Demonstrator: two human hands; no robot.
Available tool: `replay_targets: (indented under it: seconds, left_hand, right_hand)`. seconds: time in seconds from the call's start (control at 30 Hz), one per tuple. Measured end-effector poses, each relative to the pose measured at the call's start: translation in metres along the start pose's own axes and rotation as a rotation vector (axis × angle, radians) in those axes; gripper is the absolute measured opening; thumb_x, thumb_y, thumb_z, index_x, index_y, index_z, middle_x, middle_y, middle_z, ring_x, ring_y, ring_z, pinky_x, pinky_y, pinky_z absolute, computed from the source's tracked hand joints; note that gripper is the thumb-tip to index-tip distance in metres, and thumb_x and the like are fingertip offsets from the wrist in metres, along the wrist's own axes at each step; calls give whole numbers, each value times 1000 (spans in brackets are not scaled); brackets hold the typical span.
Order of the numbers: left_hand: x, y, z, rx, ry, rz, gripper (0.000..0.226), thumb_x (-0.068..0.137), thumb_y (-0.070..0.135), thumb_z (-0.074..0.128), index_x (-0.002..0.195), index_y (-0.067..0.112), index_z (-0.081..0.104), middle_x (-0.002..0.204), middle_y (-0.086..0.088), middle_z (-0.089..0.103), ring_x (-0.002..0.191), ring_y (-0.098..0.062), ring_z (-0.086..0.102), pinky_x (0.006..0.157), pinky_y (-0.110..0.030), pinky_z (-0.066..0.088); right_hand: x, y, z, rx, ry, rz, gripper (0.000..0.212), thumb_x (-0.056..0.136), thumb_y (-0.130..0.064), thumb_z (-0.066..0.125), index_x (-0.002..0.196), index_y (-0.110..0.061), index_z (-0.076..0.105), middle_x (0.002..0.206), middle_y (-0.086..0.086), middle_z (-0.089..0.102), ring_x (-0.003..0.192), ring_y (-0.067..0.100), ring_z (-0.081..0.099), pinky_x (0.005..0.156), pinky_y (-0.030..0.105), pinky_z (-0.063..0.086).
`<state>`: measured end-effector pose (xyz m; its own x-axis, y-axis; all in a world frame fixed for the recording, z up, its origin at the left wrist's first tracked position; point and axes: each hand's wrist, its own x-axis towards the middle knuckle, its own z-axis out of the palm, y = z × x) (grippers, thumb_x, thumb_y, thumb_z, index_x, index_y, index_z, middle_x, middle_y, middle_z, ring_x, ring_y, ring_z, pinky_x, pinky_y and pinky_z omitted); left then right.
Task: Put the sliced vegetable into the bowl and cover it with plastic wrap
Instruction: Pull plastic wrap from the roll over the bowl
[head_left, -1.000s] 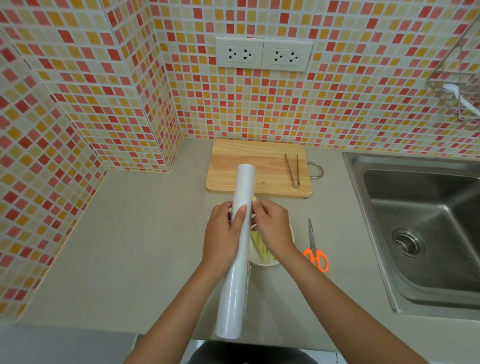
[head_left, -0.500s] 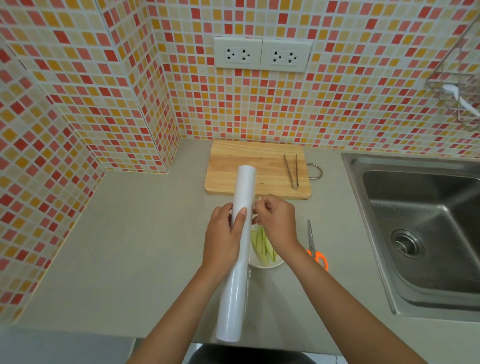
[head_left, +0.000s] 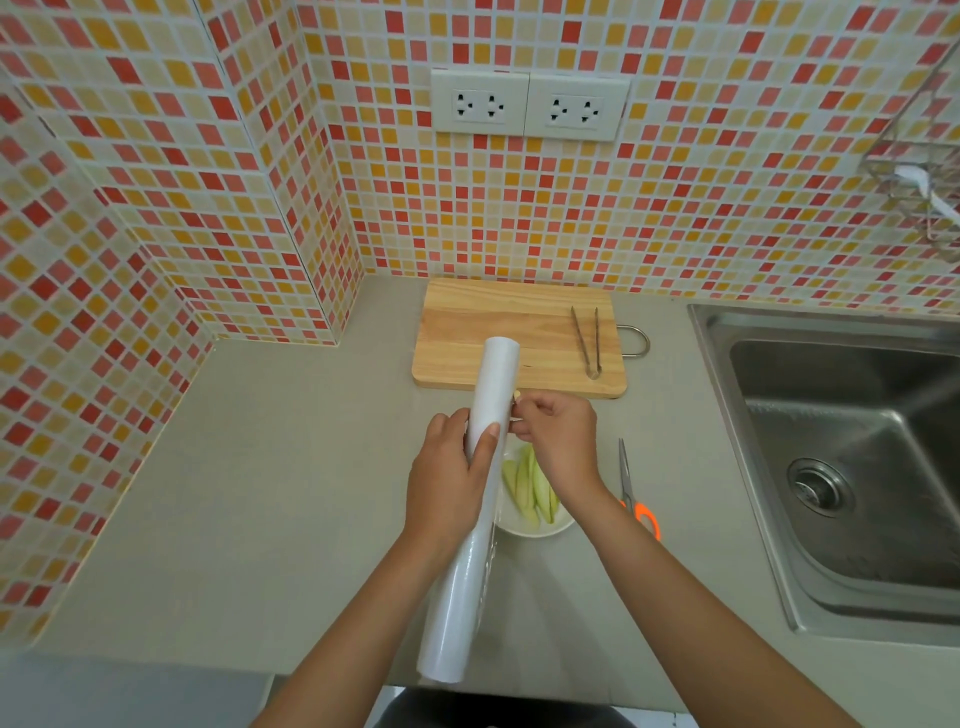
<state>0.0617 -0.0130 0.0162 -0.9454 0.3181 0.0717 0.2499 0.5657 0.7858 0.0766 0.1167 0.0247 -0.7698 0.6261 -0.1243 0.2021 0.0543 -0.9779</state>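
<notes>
hands (head_left: 457, 467) grip glossy cylindrical wrap roll (head_left: 470, 519).

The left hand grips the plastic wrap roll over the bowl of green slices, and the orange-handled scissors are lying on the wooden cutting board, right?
Not quite. The orange-handled scissors lie on the grey countertop, right of the white bowl; the head view shows metal tongs on the wooden cutting board. The left hand does grip the white plastic wrap roll.

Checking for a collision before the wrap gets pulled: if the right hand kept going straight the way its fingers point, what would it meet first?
The right hand points left at the plastic wrap roll held by the left hand. It would meet the roll first; its fingertips look already at the roll's edge, though contact is unclear.
</notes>
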Motion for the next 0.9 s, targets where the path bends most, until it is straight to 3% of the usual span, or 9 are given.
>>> replay_targets:
  seconds: [0.1, 0.23, 0.3, 0.6, 0.73, 0.8, 0.9]
  left_hand:
    - [0, 1, 1, 54, -9, 2, 36, 97, 46, 42, 119, 21, 56, 94, 2, 50, 74, -13, 55, 64, -29, 44]
    - [-1, 1, 1, 45, -3, 18, 34, 97, 45, 42, 118, 22, 56, 92, 3, 50, 74, -12, 54, 63, -28, 42]
    - [0, 0, 1, -3, -1, 11, 32, 97, 45, 43, 115, 23, 58, 90, 4, 50, 74, -10, 54, 65, -28, 44]
    - [3, -6, 0, -159, -2, -13, 25, 96, 42, 47, 110, 27, 61, 85, 9, 51, 73, -1, 52, 63, -15, 37]
    - [5, -6, 1, -234, -6, -23, 23, 96, 39, 49, 108, 25, 63, 85, 10, 53, 75, 5, 51, 65, -6, 37]
    - [5, -6, 2, -257, -19, -31, 24, 97, 39, 48, 109, 26, 63, 88, 9, 56, 78, 6, 53, 66, -5, 37]
    - [5, -7, 3, -293, -46, -54, 24, 97, 40, 47, 103, 24, 64, 91, 6, 59, 81, 0, 56, 66, -8, 40]
  right_hand:
    - [1, -2, 0, -10, 13, -7, 18, 85, 4, 55, 74, 13, 65, 74, 24, 71, 51, 3, 66, 54, 17, 53]
    - [1, -3, -1, 3, 27, -2, 17, 82, 4, 59, 68, -2, 67, 64, 6, 69, 56, 12, 68, 62, 29, 57]
    - [1, -3, -1, 12, 34, -1, 14, 81, 4, 60, 70, 0, 67, 64, 6, 69, 57, 14, 68, 63, 31, 57]
    - [5, 0, -1, 199, 76, 124, 21, 81, 4, 54, 65, -5, 64, 60, 9, 70, 52, 16, 69, 52, 20, 54]
    - [4, 1, 4, 293, 59, 250, 22, 90, -13, 51, 74, -6, 64, 62, 10, 68, 45, 19, 63, 46, 25, 51]
    - [3, 2, 9, 216, -12, 265, 27, 94, -23, 49, 80, -5, 64, 63, 7, 66, 45, 20, 60, 44, 27, 50]
    - [2, 3, 13, 28, -19, 153, 26, 94, -10, 44, 74, -1, 58, 62, 10, 62, 41, 17, 58, 36, 24, 45]
